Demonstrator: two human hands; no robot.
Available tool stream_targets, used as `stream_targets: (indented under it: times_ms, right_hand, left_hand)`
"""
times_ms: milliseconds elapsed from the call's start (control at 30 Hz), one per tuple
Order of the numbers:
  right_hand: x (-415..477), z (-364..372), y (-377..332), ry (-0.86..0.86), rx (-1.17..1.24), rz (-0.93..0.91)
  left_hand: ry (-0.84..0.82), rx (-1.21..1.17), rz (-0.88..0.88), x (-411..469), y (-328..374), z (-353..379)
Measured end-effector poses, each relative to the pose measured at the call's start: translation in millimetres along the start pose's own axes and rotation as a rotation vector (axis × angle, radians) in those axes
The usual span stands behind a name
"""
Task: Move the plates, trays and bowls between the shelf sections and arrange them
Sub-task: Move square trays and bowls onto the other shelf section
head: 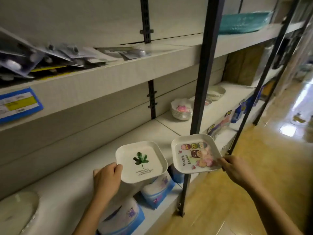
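White shelf (81,180) beside glossy yellow floor (254,175)

Square plates: two, leaf plate (141,161) and owl plate (195,154), left of post (201,82)
Bowl stacks: two, flowered stack (181,109), plain stack (216,92)
Hands: two

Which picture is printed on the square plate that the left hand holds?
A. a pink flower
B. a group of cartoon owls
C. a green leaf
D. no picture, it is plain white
C: the square plate gripped at its edge by the left hand shows a green leaf with small text under it; the owl plate is in the right hand.
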State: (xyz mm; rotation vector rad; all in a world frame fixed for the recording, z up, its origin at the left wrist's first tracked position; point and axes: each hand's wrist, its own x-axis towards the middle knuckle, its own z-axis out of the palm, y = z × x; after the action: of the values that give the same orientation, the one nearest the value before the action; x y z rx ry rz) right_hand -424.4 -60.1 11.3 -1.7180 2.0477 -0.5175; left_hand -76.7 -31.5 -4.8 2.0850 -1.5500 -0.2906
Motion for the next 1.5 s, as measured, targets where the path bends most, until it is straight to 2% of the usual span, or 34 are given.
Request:
stream_targets:
  times_ms: [267,600,933,1100,1500]
  right_hand:
    - [48.4,-63.4,108.5,0.062,0.002,0.085]
    - [95.0,-127.1,195.7,0.118,-0.041,0.164]
    - [190.5,-156.5,252.0,0.177,-0.015,0.267]
    - [257.3,-164.0,263.8,0.172,0.009,0.273]
    - [409.6,-178.2,258.6,0.029,0.032,0.093]
  left_hand:
    - [-0.052,-0.052,0.092,1.2,128.8,74.7]
    - [-0.118,-0.14,0.08,13.8,250.5,141.7]
    - [-0.195,-0.21,0.155,87.7,329.0,228.9]
    - [-0.162,-0.185,0.114,133.1,354.2,255.1]
    - [-0.047,-0.124,-0.076,227.7,383.9,299.0]
